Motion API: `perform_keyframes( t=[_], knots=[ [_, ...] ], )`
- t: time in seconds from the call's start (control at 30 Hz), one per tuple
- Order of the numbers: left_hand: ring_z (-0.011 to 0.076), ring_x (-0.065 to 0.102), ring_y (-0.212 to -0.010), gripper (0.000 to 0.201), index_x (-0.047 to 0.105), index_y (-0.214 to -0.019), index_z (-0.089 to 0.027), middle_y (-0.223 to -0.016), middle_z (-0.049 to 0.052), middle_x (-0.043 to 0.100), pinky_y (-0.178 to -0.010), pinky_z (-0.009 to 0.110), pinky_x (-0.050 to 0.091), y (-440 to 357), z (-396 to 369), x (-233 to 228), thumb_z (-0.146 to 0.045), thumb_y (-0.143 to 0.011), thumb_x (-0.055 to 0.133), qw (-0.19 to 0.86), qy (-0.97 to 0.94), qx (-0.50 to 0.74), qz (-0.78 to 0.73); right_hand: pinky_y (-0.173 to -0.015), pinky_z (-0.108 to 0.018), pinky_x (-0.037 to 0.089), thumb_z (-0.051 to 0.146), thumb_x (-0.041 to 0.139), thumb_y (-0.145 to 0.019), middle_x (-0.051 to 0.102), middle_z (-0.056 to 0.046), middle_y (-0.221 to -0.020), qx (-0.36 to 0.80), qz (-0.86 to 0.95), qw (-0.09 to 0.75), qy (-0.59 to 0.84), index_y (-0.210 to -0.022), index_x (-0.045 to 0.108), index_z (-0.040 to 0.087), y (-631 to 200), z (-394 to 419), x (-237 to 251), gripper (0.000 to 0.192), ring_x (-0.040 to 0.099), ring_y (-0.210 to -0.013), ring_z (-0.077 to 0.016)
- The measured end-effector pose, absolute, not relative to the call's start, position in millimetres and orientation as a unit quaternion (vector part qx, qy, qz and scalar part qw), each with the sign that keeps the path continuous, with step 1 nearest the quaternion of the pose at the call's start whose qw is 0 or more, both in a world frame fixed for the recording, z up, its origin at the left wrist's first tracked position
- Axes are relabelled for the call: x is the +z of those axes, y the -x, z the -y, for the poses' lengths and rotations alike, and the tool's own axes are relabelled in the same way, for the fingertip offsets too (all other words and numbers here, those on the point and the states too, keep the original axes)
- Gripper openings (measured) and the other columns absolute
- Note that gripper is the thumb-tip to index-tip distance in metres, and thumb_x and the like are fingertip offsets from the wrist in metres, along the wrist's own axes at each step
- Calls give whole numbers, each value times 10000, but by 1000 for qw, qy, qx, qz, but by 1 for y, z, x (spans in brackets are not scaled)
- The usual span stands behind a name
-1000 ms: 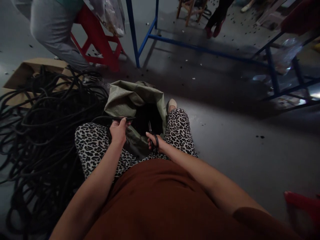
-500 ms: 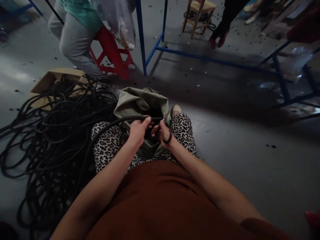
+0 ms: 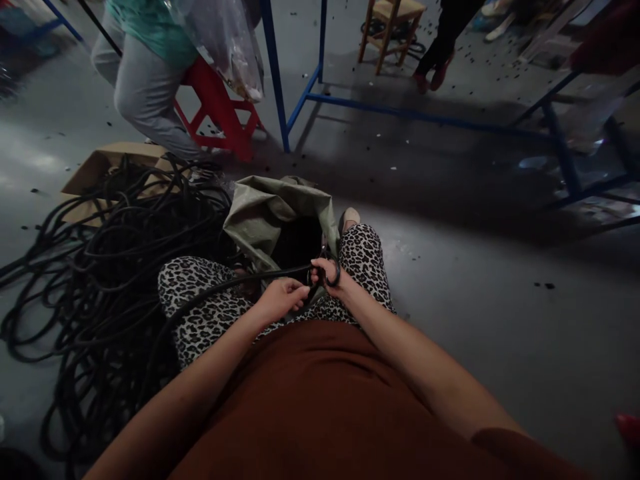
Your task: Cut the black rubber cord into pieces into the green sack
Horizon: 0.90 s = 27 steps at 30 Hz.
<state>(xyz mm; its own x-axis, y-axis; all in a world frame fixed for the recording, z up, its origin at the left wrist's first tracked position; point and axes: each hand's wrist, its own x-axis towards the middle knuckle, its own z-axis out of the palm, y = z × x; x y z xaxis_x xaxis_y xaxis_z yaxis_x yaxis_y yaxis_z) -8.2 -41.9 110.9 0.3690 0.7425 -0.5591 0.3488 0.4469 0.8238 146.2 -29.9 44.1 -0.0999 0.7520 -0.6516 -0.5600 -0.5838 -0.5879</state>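
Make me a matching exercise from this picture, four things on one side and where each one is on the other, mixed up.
Things:
1. scissors
2. green sack
3. pile of black cable
4. red stool

Places:
A. heaped on the floor at the person's left
B. under the co-worker in grey trousers
C. in the right hand
D. open between the knees

Pairs: 1-C, 2-D, 3-A, 4-B
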Motion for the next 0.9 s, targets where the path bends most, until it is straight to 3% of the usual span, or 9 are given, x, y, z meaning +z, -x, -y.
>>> perform_keyframes(
  t=[0.13,0.23,0.33,0.5,0.9],
  knots=[
    [250,578,-966,204,680,-896,-209,-967,102,662,-894,378,422,22,31,129,-333,-744,626,353,-738,229,-528,-370,-182,346,205,574,-724,468,41,-470,699,126,447,544,-619,457,157,-149,28,39,164,435,-365,-74],
    [282,547,-1060,294,646,-1026,-190,-1074,137,638,-947,393,377,25,20,121,-282,-749,610,242,-796,149,-534,-369,-177,355,203,581,-715,481,36,-478,680,148,451,559,-626,468,154,-151,28,39,153,445,-372,-72],
    [246,610,-921,290,623,-1078,-216,-951,117,671,-851,337,423,23,16,101,-274,-810,526,246,-804,31,-540,-367,-177,360,206,589,-716,486,33,-483,661,171,459,568,-617,470,151,-154,29,42,164,455,-377,-75],
    [225,624,-888,299,621,-1088,-226,-987,114,658,-784,300,435,19,19,79,-240,-832,468,239,-821,-3,-518,-382,-188,397,225,585,-770,538,11,-519,638,193,430,610,-661,506,137,-156,33,45,161,502,-395,-92],
    [253,637,-875,315,608,-1095,-194,-972,129,665,-733,316,448,39,18,75,-223,-826,447,154,-798,-39,-581,-333,-196,371,373,557,-886,522,14,-463,670,229,230,667,-710,526,147,-147,51,46,287,489,-328,-109]
  ],
)
